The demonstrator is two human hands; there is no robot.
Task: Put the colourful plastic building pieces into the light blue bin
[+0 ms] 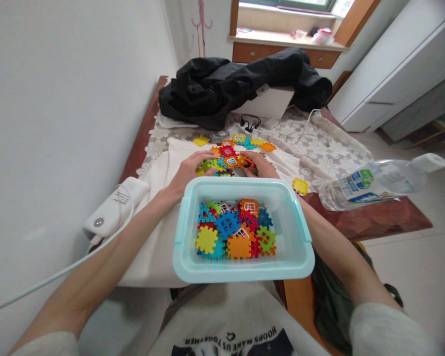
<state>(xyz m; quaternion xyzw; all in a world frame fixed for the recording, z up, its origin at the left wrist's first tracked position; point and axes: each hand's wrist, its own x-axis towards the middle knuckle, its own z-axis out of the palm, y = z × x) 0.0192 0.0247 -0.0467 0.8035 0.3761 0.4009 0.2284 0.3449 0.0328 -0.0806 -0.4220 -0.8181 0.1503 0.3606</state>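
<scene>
Smooth tub point(244, 273), toothed tiles point(227, 151), fingers point(202, 156) seemingly curved

Tub point(244, 273) hides low part of piece pile point(230, 161) from me. Tub rim covers wrist of right hand point(258, 164); can't tell if fingers pinch. Left hand point(193, 168): some fingers lost among pieces, can't tell grip. In tub, top pieces point(239, 247) cover bottom ones. Black cloth point(241, 79) hides part of white flat thing point(269, 103). Bottle point(374, 183) words too blurry. Picture edge cuts off cord point(40, 291), window point(307, 4), shirt point(222, 311).
</scene>
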